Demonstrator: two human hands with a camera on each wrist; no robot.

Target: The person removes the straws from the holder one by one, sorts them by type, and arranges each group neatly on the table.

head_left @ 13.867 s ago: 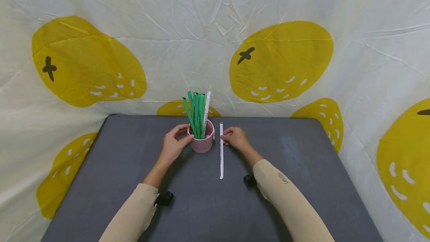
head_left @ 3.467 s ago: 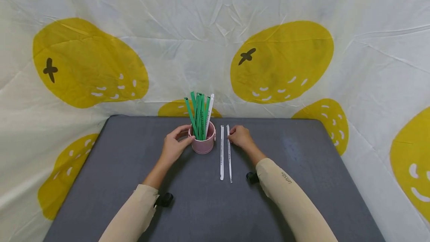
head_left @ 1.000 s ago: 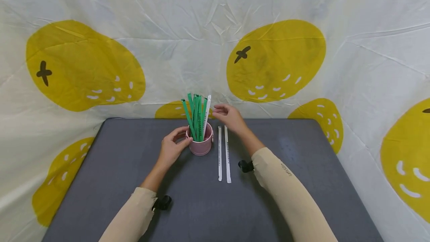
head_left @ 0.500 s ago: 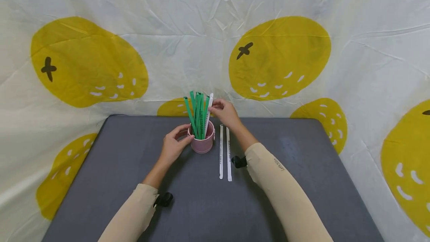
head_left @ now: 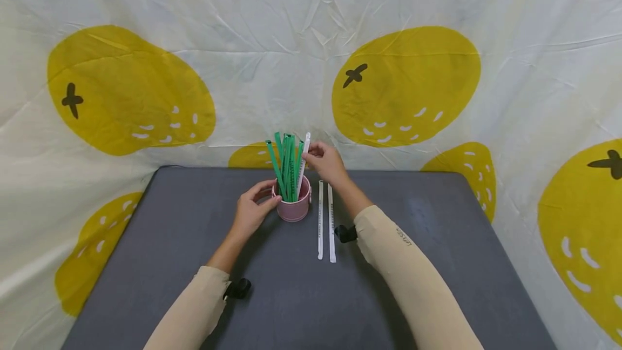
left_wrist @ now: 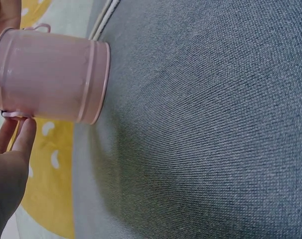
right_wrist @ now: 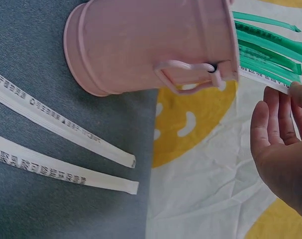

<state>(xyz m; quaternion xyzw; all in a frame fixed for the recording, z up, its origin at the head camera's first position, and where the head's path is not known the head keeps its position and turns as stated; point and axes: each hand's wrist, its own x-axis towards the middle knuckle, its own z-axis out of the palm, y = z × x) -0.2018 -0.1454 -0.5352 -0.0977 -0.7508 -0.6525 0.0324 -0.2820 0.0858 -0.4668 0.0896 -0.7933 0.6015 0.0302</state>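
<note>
A small pink metal bucket (head_left: 293, 210) stands upright near the table's far edge. Several green paper-wrapped straws (head_left: 289, 169) lean in it, with one white wrapped straw (head_left: 302, 167) at their right. My left hand (head_left: 250, 209) grips the bucket's left side, thumb and fingers near the rim; in the left wrist view its fingertips (left_wrist: 26, 134) touch the handle lug. Between thumb and fingers, my right hand (head_left: 328, 163) pinches the upper part of that white straw, whose lower end is still inside the bucket. In the right wrist view the straw (right_wrist: 262, 79) disappears under the thumb.
Two white wrapped straws, a left one (head_left: 320, 220) and a right one (head_left: 332, 224), lie side by side on the dark grey table (head_left: 272, 307), right of the bucket. Behind the table hangs a white cloth (head_left: 272, 85) with yellow fruit prints.
A second white straw has joined the first on the table. My right hand then went up and left to pinch the white straw in the bucket, now slightly raised. The left hand stayed.
</note>
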